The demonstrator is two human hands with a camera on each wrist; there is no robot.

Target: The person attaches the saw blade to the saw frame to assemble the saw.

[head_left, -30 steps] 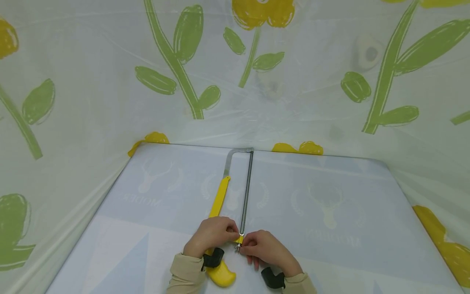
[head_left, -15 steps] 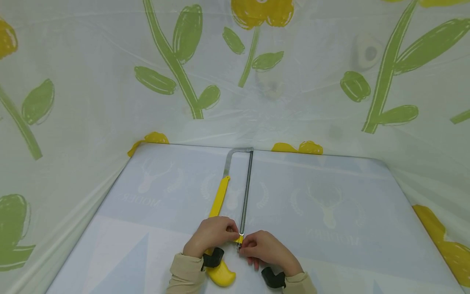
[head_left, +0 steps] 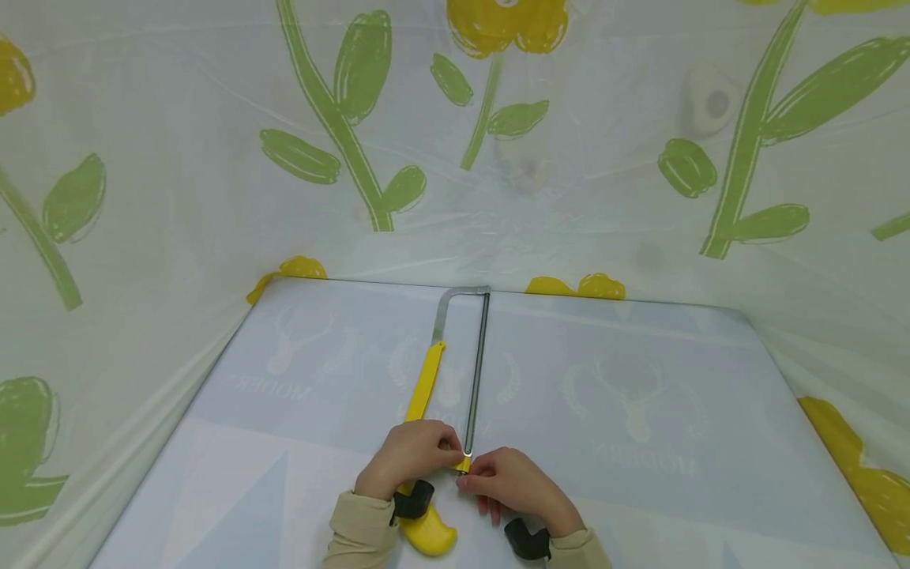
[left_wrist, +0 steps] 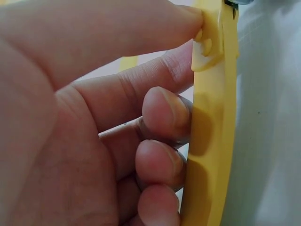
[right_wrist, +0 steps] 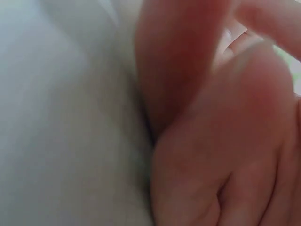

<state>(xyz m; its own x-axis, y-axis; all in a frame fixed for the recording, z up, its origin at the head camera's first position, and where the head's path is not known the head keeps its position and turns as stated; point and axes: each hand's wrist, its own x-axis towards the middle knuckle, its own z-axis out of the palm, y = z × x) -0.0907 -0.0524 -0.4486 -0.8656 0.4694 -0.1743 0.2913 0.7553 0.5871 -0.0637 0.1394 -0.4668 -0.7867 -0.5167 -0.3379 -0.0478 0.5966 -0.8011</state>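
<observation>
A hacksaw with a yellow frame (head_left: pixel 424 381) lies on the table, its steel blade (head_left: pixel 476 375) running along the right side and its yellow handle (head_left: pixel 429 531) nearest me. My left hand (head_left: pixel 412 454) grips the frame by the blade's near end; in the left wrist view, the thumb presses the yellow frame (left_wrist: pixel 209 113) and the other fingers curl against it. Just right of that, my right hand (head_left: pixel 515 482) pinches the small metal wing nut at the frame's near end, which its fingertips mostly cover. The right wrist view shows only blurred curled fingers (right_wrist: pixel 225 127).
A pale patterned cloth covers the table (head_left: pixel 626 379). Behind and at both sides hangs a white sheet (head_left: pixel 569 190) printed with flowers, close to the table's far edge, where the saw's far end lies. Black mounts (head_left: pixel 528 540) sit on both wrists.
My right fingertips shift slightly left over the wing nut, which shows clearly a second ago and is mostly covered now. The left hand and the hacksaw stay in place.
</observation>
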